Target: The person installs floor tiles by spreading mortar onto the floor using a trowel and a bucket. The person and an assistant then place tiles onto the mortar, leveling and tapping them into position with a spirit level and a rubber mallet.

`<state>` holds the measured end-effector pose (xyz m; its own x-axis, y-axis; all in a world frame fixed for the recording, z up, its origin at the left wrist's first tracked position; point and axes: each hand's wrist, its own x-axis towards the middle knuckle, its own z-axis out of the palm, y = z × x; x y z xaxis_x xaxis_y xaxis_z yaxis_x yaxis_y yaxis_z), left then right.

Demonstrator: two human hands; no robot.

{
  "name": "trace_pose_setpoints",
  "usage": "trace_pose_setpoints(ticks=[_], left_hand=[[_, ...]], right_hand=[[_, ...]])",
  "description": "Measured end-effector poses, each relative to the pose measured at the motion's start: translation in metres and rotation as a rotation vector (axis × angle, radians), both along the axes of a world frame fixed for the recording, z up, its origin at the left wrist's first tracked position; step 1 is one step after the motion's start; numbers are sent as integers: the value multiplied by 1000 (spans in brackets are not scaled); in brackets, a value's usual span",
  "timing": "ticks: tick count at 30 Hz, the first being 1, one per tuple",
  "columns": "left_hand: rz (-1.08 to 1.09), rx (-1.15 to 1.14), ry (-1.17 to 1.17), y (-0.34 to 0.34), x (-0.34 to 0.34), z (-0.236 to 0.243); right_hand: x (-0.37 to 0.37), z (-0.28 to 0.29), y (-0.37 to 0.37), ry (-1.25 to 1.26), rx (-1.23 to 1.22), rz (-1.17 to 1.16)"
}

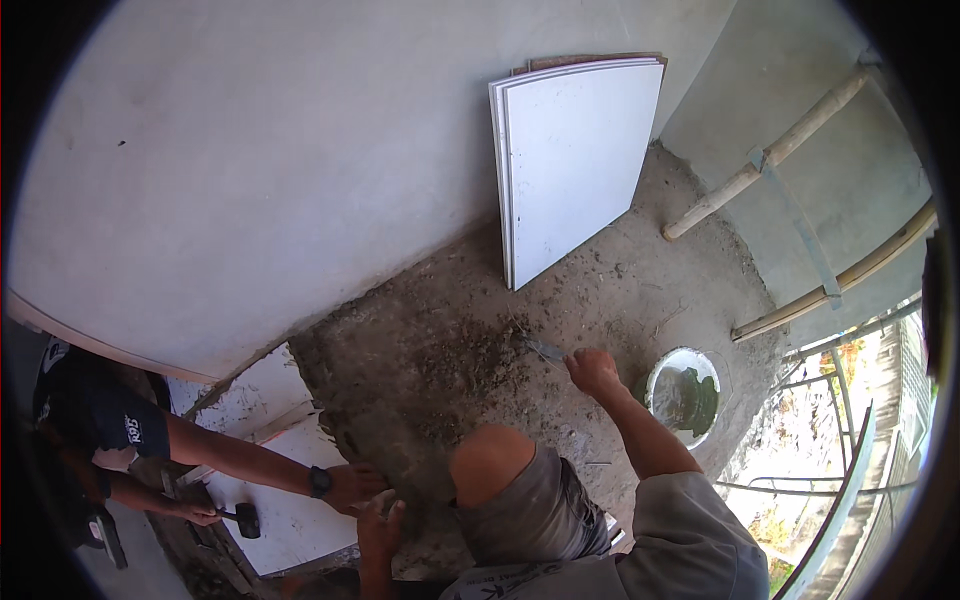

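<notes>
My right hand is closed around the handle of a trowel. The trowel's blade reaches left, just over the loose, dark mortar on the floor. Low in the view, my left hand is closed with a small pale thing at its fingers, too small to name. It is right beside a co-worker's hand, which wears a watch and lies at the edge of a white tile. That co-worker's other hand grips a black rubber mallet over the tile.
A stack of white tiles leans on the wall. Right of my forearm stands a pail with greenish liquid. Wooden poles lean at the far right, above an open edge with metal bars. My bent knee is between my hands.
</notes>
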<state>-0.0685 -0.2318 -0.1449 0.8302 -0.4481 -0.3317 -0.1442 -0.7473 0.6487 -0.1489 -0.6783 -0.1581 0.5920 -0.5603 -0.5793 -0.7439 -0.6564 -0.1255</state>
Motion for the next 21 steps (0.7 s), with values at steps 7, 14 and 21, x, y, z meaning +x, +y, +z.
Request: trace_pose_setpoints(ticks=[7, 14, 21], left_hand=[[88, 76, 0, 1, 10, 2], [-10, 52, 54, -3, 30, 34], [345, -672, -355, -63, 147, 189]], right_hand=[[8, 36, -8, -351, -116, 62], [-42, 5, -2, 215, -57, 3], [-39, 25, 17, 3, -81, -45]])
